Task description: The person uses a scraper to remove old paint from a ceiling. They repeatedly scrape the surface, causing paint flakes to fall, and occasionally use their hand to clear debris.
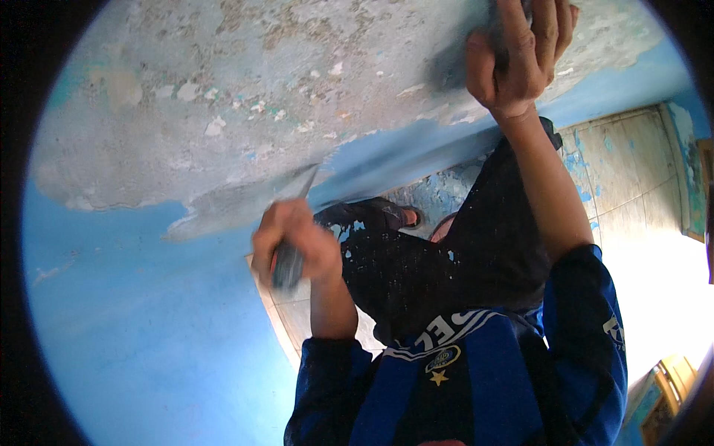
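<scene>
My left hand (pixel 295 242) is closed around the dark handle, with a bit of red, of a scraper (pixel 308 181). Its metal blade points up and to the right. The tip meets the wall (pixel 167 128) where bare grey plaster borders the blue paint (pixel 368 150); hand and tool are motion-blurred. Higher up, my right hand (pixel 519 61) is at the wall, back towards me, fingers pointing up and thumb out to the left. Something dark shows between thumb and forefinger; whether it is an object or shadow is unclear.
Paint flakes (pixel 215 125) cling to the patchy plaster. My bent legs in dark, paint-spotted trousers (pixel 424 267) are close beneath the wall. Blue paint chips lie on the tiled floor (pixel 630 161). A yellowish wooden item (pixel 678 379) stands at lower right, near bright glare.
</scene>
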### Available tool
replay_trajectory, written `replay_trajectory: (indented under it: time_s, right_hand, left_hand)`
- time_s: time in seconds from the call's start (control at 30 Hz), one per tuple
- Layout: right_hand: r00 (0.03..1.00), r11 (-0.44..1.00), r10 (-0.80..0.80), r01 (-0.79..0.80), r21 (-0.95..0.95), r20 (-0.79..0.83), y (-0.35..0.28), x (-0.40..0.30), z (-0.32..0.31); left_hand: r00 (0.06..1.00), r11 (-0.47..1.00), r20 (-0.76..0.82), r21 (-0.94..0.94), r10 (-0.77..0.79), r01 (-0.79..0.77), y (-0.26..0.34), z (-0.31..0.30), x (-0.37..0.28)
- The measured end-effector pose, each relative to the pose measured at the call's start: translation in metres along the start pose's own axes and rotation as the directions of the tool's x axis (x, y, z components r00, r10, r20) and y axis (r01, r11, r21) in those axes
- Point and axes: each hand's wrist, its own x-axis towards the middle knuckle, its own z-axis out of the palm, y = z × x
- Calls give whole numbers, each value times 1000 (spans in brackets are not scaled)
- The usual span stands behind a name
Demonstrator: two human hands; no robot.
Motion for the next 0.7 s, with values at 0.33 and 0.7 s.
replay_trajectory:
  time_s: [0.33,0.7]
  right_hand:
    - [950,957,-286,289,8,-127,28,0,10]
    - [942,948,-319,318,-30,-99,38,-5,10]
  left_hand:
    - [997,989,9,-124,-76,76,6,1,-3]
    - [999,995,29,101,-25,22,-12,-2,-17]
